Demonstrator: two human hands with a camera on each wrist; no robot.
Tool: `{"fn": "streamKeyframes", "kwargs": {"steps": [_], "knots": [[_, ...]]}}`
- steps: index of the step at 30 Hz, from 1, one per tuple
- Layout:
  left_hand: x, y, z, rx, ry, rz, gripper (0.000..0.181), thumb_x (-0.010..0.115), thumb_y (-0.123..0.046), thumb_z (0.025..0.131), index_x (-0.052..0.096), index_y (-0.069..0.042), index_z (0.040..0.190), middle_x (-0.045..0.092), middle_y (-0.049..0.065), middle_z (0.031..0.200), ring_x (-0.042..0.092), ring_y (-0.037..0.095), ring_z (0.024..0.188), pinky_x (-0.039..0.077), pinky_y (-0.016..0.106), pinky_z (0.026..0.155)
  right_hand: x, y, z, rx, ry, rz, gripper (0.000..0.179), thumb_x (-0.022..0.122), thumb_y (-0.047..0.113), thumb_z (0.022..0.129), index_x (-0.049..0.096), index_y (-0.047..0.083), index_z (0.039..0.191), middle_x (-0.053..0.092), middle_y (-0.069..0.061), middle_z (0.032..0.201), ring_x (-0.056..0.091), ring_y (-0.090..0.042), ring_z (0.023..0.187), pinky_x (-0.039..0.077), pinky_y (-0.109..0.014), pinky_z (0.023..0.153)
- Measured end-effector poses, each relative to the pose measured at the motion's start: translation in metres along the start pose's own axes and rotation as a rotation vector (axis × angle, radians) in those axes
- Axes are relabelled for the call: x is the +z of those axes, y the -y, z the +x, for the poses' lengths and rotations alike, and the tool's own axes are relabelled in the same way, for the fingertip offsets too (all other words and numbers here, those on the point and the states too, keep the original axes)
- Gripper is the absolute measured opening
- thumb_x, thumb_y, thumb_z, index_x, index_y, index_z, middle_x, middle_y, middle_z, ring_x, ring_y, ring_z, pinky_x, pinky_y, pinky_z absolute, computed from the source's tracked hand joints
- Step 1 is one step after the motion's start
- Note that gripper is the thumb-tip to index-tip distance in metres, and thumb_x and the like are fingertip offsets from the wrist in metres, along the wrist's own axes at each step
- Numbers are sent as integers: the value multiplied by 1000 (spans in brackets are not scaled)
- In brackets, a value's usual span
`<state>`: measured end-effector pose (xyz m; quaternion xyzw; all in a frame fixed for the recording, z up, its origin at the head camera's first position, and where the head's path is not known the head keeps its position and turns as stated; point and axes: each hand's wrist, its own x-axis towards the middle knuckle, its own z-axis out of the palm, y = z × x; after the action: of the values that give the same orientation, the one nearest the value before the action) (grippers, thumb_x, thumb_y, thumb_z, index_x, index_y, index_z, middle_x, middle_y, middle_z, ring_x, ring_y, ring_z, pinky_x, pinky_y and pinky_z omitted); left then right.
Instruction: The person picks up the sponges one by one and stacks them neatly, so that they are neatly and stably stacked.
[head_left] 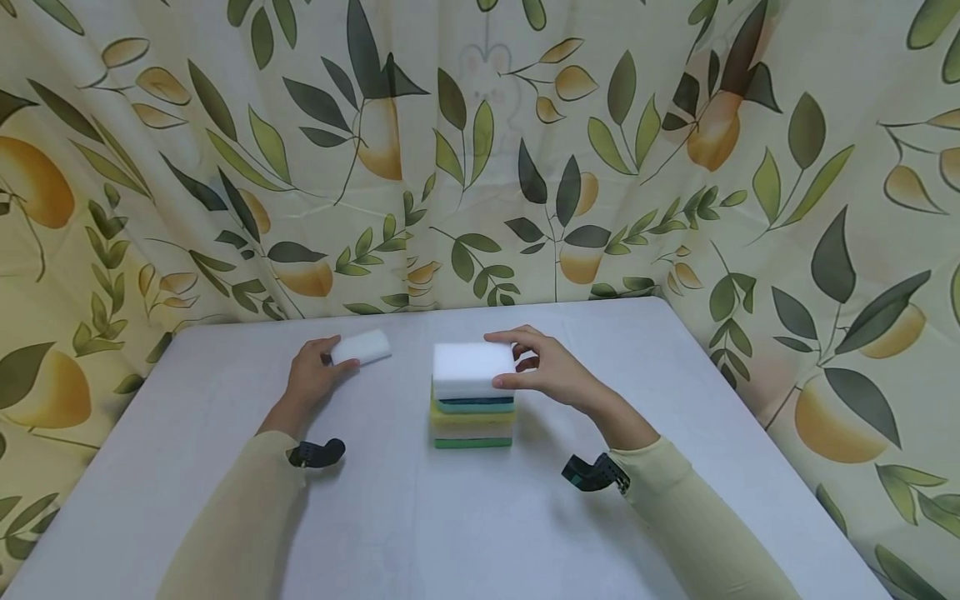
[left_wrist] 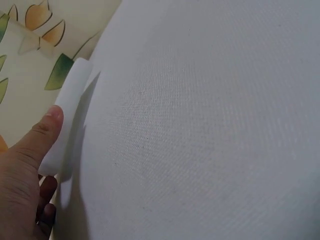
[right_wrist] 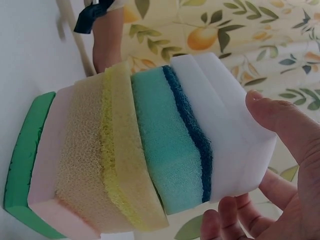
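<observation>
A stack of sponges (right_wrist: 170, 150) stands near the middle of the table: green at the bottom, then pink, tan, yellow, and teal with a dark blue scouring layer. White sponge blocks (head_left: 472, 371) top it, a seam showing along their side in the right wrist view. My right hand (head_left: 551, 371) pinches the right end of the white top between thumb and fingers. To the left of the stack, my left hand (head_left: 313, 375) holds another white sponge (head_left: 365, 347) by its left end, low over the table. Its thumb lies along the near side in the left wrist view.
A white cloth covers the table (head_left: 420, 517). Behind and at both sides hangs a curtain (head_left: 480, 208) printed with leaves and fruit, close to the table's far edge. Black wrist straps (head_left: 596, 473) show at both sleeves.
</observation>
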<state>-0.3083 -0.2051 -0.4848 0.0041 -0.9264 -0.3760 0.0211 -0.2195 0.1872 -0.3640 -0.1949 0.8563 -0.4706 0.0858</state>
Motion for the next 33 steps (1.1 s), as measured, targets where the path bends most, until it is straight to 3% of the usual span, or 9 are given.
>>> {"fn": "streamKeyframes", "kwargs": {"steps": [8,18,27,33], "knots": [[2,-2,-3,21,-30,12,73,74,-35,88,44,-1,146,48,22,132,46,32,108,41,42,91,0,0,0,-1,0,0,66,81,29,81,56,18,140,52,-6,126,53,-26,106,47,-41,94],[3,-4,-6,15,-24,20,72,73,-36,89,45,-2,146,46,24,134,47,33,109,42,44,91,0,0,-1,-4,6,7,64,81,29,81,56,22,140,52,-5,126,53,-27,106,47,-41,93],[5,-4,-7,-10,-23,3,74,74,-40,87,46,-5,146,43,20,122,45,30,103,39,37,82,1,-2,0,-16,1,-3,64,82,29,80,57,22,139,53,-5,124,52,-24,105,47,-40,94],[4,-9,-12,13,-37,-23,72,76,-36,87,47,-5,145,43,20,119,45,29,101,38,35,79,1,-1,0,-12,0,-4,64,82,29,81,57,21,139,53,-5,125,52,-25,106,47,-40,94]]}}
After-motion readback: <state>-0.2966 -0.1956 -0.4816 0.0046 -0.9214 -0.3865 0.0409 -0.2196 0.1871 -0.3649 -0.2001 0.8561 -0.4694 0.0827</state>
